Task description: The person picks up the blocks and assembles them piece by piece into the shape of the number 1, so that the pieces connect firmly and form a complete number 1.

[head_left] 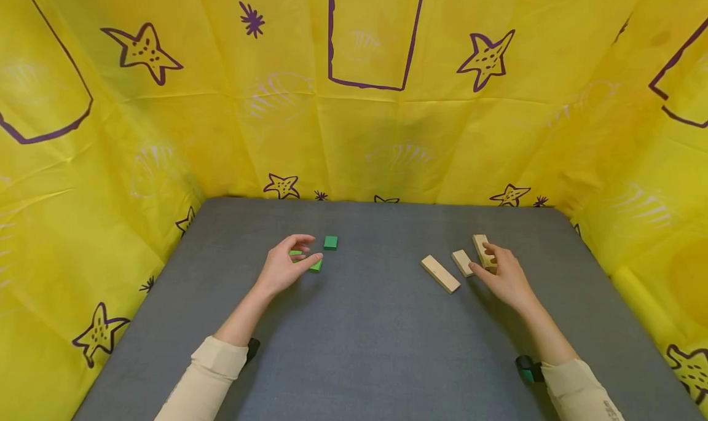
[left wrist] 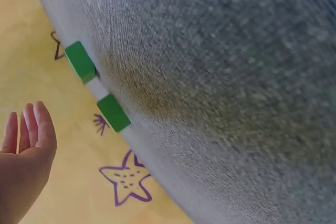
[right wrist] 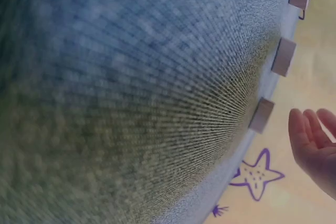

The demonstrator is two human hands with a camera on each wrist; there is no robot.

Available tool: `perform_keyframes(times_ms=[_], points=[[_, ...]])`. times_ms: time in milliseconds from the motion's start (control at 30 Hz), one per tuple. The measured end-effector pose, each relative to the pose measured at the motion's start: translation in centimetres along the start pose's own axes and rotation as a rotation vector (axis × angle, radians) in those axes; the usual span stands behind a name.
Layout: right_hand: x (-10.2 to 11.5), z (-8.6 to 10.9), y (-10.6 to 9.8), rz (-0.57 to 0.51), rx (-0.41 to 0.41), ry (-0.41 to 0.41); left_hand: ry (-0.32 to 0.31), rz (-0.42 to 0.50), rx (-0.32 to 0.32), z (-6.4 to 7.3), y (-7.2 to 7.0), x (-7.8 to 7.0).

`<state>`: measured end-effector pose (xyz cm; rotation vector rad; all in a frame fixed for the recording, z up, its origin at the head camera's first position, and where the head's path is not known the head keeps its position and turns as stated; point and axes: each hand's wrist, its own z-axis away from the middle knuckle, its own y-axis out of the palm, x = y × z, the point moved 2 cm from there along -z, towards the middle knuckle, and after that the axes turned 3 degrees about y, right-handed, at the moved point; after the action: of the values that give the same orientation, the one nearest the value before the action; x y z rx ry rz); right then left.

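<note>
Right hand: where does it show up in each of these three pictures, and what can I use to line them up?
Head: right hand right of centre, below mid-height, near the wooden blocks.
Left wrist: not in it.
Right wrist: the hand at the right edge, below mid-height, partly cut off.
Shared landmark: the yellow backdrop with starfish drawings, in all three.

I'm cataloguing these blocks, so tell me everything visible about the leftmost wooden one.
The block is a plain, pale bar that looks like wood, longer than wide, with straight edges. It lies flat on the grey table, right of centre, slanting, its near end further right. Only the table appears to touch it.
</note>
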<state>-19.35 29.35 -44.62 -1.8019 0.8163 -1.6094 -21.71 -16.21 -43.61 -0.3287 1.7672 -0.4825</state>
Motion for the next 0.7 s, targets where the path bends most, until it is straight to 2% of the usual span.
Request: perform_keyframes(times_ms=[100, 333, 500, 700], points=[[-0.1, -0.1, 0.1, -0.007, 0.008, 0.006, 0.005, 0.004, 0.028, 0.0, 0.6, -0.2], [-0.5, -0.2, 0.3, -0.015, 0.037, 0.019, 0.066, 0.01, 0.114, -0.1, 2.2, -0.4], [-0.7, -0.5, 0.3, -0.01, 0.057, 0.021, 0.069, 0.04, 0.167, -0.2, 3.3, -0.9], [-0.7, -0.6, 0.4, -0.001, 0.069, 0.026, 0.093, 0.004, 0.22, -0.4, 4.5, -1.0]])
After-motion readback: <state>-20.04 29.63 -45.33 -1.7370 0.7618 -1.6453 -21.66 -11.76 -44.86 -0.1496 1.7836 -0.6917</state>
